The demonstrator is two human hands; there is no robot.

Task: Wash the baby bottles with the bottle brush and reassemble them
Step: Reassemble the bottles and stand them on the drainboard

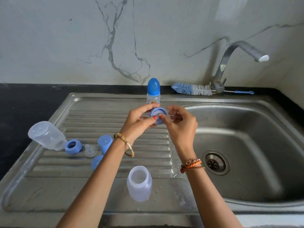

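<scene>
A blue screw ring [158, 116] is held up over the ridged draining board [115, 116], just left of the sink basin [246, 145]. The left hand [139, 122] grips the ring, fingers curled over its top edge and thumb pressed on its near face. The right hand [179, 124] meets it from the other side, thumb tip on the ring's face and the other fingers loosely curled just beside the rim.

Directly behind the ring stands an assembled baby bottle [153, 92] with a blue cap, upright at the back of the draining board. Nearer the person, an open bottle body [139, 185] stands upright on the flat front part of the board, with drops of water around it. To the left, a second clear bottle body [46, 135] lies tilted, mouth down toward the board. Just beside it sit another blue ring [73, 146], a clear teat [91, 150] and a blue cap [105, 143]; one more blue piece [97, 162] shows partly behind the left forearm.

The bottle brush [192, 89], with blue and white bristles, lies on the dark counter [24, 104] along the back edge, its wire handle passing behind the foot of the tap [230, 63]. The drain [215, 162] sits in the basin floor. A marbled wall [82, 38] rises behind.
</scene>
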